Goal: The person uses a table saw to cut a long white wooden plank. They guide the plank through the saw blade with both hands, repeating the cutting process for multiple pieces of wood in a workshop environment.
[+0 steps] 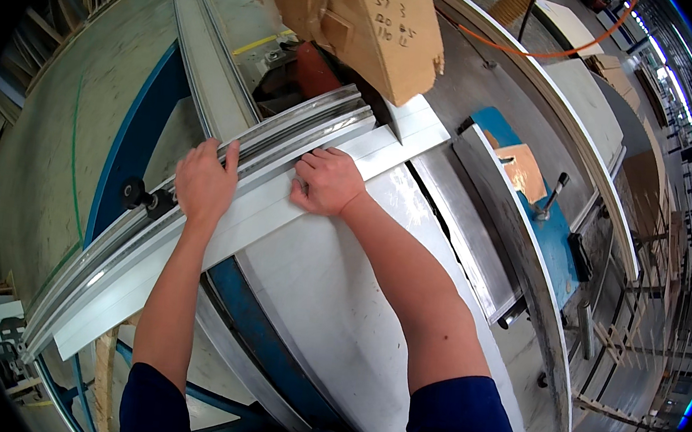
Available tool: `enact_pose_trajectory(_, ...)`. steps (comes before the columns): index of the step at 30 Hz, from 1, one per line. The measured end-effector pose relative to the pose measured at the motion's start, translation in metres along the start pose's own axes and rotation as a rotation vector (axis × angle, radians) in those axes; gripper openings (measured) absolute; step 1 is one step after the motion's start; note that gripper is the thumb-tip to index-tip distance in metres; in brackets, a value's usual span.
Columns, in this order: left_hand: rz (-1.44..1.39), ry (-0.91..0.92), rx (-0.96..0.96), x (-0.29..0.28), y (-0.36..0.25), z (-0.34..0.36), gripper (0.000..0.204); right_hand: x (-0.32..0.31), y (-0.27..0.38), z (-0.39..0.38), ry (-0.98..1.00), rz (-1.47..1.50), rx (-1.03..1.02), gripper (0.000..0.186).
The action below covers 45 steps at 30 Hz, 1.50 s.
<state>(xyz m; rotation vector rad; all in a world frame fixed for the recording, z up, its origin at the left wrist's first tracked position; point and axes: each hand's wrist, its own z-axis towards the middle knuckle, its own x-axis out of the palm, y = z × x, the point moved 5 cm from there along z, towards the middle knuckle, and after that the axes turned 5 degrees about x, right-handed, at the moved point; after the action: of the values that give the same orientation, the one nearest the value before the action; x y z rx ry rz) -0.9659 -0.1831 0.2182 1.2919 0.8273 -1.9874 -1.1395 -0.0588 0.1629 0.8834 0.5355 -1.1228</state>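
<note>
A long white strip (258,216) lies slantwise along the near side of a ridged aluminium fence (287,139). My left hand (204,179) bends over the fence, its fingers hooked on the rails and its palm above the strip. To the right, my right hand (328,183) is closed at the strip's far edge, with curled fingers against the fence and the thumb low on the white face; the fingertips are partly hidden. Beyond the strip's right end hangs a cardboard cover (380,32) with handwriting on it. A thin upright plate (403,120) stands beneath the cover at the strip.
A black clamp knob (133,193) sticks out of the fence left of my left hand. The pale machine table (305,295) is below my arms. At the right are a metal guide rail (520,224), a blue bracket with a lever (557,190) and an orange hose (579,48).
</note>
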Motion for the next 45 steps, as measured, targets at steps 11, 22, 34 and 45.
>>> enact_pose_trajectory(11,-0.046,-0.064,0.037,0.011,0.027,0.031,0.044,0.019,-0.011,0.035,-0.016,-0.021,0.012,0.015)
enact_pose_trajectory(22,-0.362,-0.06,-0.078,-0.004,0.026,0.008,0.04,0.004,0.008,0.014,0.026,-0.034,0.002,0.011)
enact_pose_trajectory(34,-0.958,-0.238,-0.23,-0.065,0.047,-0.143,0.026,-0.009,-0.009,-0.008,0.198,-0.096,0.029,0.023)
enact_pose_trajectory(45,-1.623,-0.881,-1.756,-0.026,0.225,-0.242,0.068,-0.014,-0.003,-0.004,0.21,-0.135,0.069,0.019)
